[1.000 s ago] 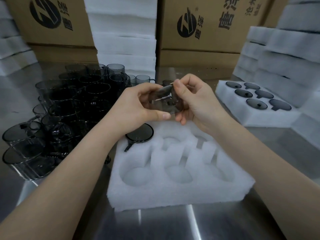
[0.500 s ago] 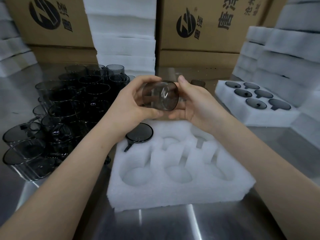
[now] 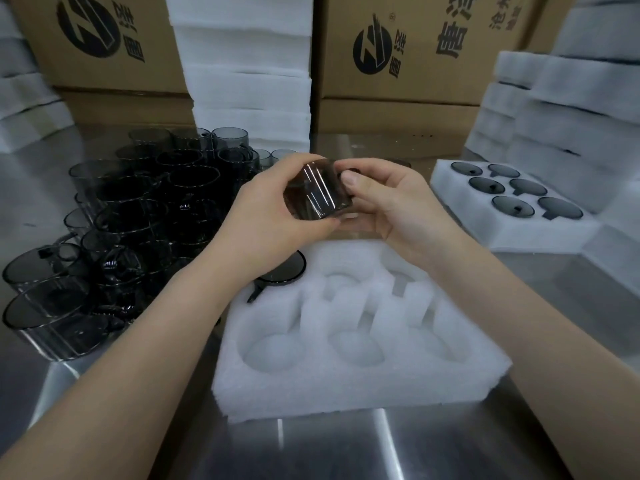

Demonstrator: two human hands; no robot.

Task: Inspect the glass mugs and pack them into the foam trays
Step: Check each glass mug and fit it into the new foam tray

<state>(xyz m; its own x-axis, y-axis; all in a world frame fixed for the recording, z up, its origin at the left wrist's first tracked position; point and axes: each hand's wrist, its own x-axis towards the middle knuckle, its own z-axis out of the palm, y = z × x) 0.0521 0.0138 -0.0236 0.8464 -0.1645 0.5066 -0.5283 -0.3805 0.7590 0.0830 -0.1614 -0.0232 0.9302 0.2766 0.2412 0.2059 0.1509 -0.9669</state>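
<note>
Head view: both hands hold one smoked glass mug (image 3: 317, 194) on its side, axis roughly nine to three. The left hand (image 3: 266, 220) curls round the body and the right hand (image 3: 401, 206) pinches the handle end (detail blurred). The foam tray (image 3: 346, 393) lies at six, just below, with its visible pockets open except at eleven o'clock, where a packed mug (image 3: 281, 270) sits.

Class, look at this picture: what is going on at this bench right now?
A person's left hand and right hand grip one smoky glass mug above the near foam tray. One packed mug sits in its far-left pocket; the visible others are empty. Loose mugs stand at left, a filled tray at right.
</note>
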